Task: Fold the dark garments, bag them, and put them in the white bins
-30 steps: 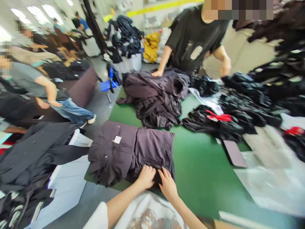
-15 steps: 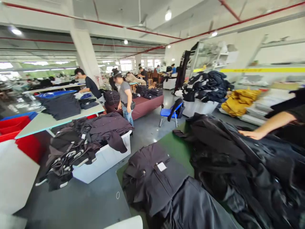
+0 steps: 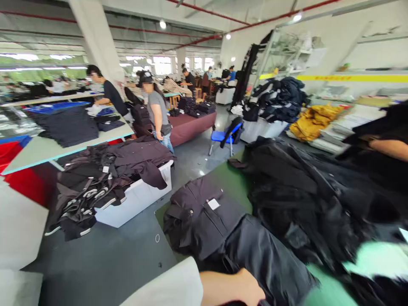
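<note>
A dark, flattened jacket (image 3: 204,212) with a white label lies on the near-left corner of the green table (image 3: 234,182). Its lower part runs down toward me at the bottom of the view. Only my left arm (image 3: 229,289) shows, with a white sleeve and bare skin, at the bottom edge against the jacket's near end. The hand itself is out of sight. My right hand is outside the picture. A large heap of dark garments (image 3: 302,191) covers the table to the right of the jacket.
A co-worker's arm (image 3: 389,148) reaches over the heap at far right. A white bin (image 3: 137,197) draped with dark clothes stands on the grey floor to the left. Beyond are a blue chair (image 3: 223,136), a maroon table (image 3: 191,123), a person in grey (image 3: 157,110) and long work tables.
The view has swung up and left from the table to the hall. Both hands, pressed on the jacket a second ago, have left the picture. The co-worker's hand has lifted off the heap.
</note>
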The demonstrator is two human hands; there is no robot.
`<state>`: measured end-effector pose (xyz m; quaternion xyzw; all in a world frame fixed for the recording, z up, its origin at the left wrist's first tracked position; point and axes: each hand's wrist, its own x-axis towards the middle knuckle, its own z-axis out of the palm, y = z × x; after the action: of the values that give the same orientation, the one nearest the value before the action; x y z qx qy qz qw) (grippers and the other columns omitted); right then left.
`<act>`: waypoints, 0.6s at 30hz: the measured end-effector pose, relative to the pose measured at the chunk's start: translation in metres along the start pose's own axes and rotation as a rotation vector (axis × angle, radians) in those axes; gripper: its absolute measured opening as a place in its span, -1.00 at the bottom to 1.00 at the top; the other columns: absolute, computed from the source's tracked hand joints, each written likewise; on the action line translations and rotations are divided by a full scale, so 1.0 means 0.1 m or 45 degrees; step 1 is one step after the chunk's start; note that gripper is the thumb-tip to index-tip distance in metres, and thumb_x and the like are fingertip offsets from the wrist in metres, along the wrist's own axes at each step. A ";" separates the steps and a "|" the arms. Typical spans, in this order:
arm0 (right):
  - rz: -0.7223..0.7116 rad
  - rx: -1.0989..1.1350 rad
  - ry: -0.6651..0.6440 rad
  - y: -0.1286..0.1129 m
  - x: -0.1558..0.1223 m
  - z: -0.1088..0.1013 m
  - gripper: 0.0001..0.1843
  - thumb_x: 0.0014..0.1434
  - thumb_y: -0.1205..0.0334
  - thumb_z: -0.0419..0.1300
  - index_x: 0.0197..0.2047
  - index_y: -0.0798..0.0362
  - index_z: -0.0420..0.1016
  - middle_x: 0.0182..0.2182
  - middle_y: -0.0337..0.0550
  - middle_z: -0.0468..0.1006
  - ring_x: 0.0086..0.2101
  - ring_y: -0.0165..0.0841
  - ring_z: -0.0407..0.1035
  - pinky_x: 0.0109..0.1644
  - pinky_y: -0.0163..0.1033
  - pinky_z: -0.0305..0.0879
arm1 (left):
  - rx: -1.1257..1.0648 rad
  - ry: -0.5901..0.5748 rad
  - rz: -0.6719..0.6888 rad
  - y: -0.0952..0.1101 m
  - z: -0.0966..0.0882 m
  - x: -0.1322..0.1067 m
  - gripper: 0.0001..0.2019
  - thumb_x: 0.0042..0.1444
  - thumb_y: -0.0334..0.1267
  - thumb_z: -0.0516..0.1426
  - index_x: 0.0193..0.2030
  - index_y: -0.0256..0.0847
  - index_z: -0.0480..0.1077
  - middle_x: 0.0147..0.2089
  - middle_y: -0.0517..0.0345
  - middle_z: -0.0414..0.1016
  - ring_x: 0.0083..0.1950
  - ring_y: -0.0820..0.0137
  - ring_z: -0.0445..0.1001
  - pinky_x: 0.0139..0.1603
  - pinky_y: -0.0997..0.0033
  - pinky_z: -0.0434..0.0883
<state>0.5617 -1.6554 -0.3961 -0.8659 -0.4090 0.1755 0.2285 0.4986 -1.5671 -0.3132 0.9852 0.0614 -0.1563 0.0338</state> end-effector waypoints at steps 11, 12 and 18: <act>0.575 0.535 0.201 0.20 -0.51 -0.38 -0.48 -0.07 0.09 0.01 -0.03 0.10 0.36 -0.17 -0.02 0.55 -0.17 -0.18 0.44 -0.05 -0.11 0.34 | -0.290 -0.021 0.157 0.01 0.09 0.21 -0.71 0.19 -0.36 -0.06 0.03 -0.28 0.30 -0.08 -0.12 0.50 -0.05 0.19 0.50 -0.11 0.22 0.44; 0.654 0.556 0.220 0.20 -0.52 -0.36 -0.46 -0.09 0.10 0.04 -0.01 0.11 0.34 -0.18 0.00 0.54 -0.19 -0.18 0.44 -0.07 -0.11 0.34 | -0.289 -0.058 0.185 0.00 0.07 0.27 -0.72 0.16 -0.35 -0.01 0.00 -0.25 0.33 -0.08 -0.10 0.51 -0.05 0.19 0.50 -0.11 0.24 0.43; 0.800 0.904 0.198 0.21 -0.66 -0.34 -0.43 -0.14 0.05 0.14 -0.05 0.14 0.36 -0.24 -0.04 0.54 -0.23 -0.23 0.41 -0.22 -0.19 0.33 | -0.260 -0.272 0.283 -0.09 -0.21 0.62 -0.68 0.00 -0.30 0.12 -0.06 -0.17 0.44 -0.03 -0.06 0.52 -0.03 0.18 0.48 -0.06 0.26 0.41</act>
<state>0.5516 -1.7272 -0.3715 -0.8266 -0.0238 0.2995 0.4759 0.5627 -1.5491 -0.3133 0.9552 -0.0364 -0.2484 0.1570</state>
